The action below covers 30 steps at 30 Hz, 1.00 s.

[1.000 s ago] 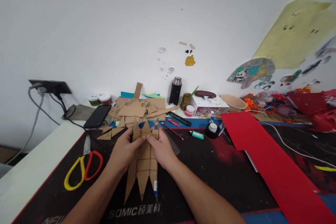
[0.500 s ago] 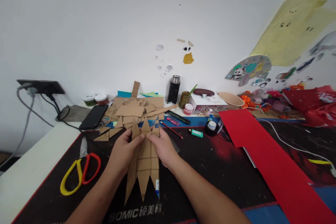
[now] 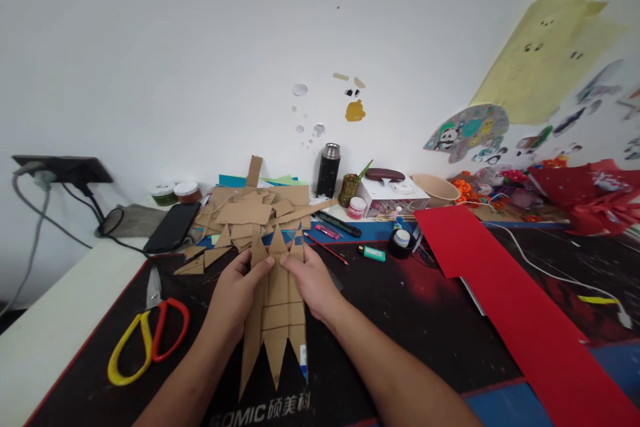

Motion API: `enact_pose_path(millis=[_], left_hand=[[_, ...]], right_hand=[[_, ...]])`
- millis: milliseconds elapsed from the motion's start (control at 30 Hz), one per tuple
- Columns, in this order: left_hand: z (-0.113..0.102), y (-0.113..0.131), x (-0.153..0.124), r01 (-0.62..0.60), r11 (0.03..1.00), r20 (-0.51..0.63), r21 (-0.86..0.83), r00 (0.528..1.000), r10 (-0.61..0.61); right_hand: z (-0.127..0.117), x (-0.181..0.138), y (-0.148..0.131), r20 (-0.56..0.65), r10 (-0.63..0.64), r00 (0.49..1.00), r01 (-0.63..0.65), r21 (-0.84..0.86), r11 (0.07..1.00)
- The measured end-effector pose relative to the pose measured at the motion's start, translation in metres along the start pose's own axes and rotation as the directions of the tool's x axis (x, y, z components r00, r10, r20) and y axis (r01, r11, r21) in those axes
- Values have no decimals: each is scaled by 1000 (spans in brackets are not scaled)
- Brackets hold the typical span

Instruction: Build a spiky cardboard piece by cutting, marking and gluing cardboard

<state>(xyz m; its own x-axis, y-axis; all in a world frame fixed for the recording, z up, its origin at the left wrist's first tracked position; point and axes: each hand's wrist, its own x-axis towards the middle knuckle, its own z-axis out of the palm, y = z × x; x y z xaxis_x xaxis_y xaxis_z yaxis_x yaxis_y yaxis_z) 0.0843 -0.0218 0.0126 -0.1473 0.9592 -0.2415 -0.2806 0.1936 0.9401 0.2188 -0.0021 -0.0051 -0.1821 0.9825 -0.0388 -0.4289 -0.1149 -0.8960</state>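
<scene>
Between my hands is a brown cardboard cutout (image 3: 277, 310) with pointed tips at both ends and dark lines across its panels. My left hand (image 3: 243, 285) grips its left edge, thumb pressed on the front face. On the opposite edge my right hand (image 3: 311, 280) holds it the same way, the thumb close to the other thumb. The fingers behind the cardboard are mostly hidden. A blue-and-white printed patch shows on its lower right point. Left of my left arm lie scissors (image 3: 156, 327) with one yellow and one red handle.
Cardboard scraps (image 3: 245, 213) are heaped behind my hands. A black phone (image 3: 173, 227) lies to the left. Toward the back stand a black thermos (image 3: 329, 173) and a white box (image 3: 395, 197). A green utility item (image 3: 373, 253) and long red paper (image 3: 515, 307) lie on the right.
The camera view has shifted slightly, so the surroundings sit a little further left. Both hands keep the same hold on the cardboard cutout.
</scene>
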Motion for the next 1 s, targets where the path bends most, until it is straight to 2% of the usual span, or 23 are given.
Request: enact_pose_path(millis=[333,767,1000], left_hand=[[-1,1,-4,14,993,22,-114,1000,-12],[3,1,-3,50,993,21,-103,999,-48],[1,0,-2,-5,995,11,-100,1000,6]], right_hand=[[0,-2,-3,13,18,1000,-18,-3,1000],[-2,0,-2,-13,15,1000,-15,-19,1000],[-3,1,-2,-4,9,1000,-9,-26,1000]])
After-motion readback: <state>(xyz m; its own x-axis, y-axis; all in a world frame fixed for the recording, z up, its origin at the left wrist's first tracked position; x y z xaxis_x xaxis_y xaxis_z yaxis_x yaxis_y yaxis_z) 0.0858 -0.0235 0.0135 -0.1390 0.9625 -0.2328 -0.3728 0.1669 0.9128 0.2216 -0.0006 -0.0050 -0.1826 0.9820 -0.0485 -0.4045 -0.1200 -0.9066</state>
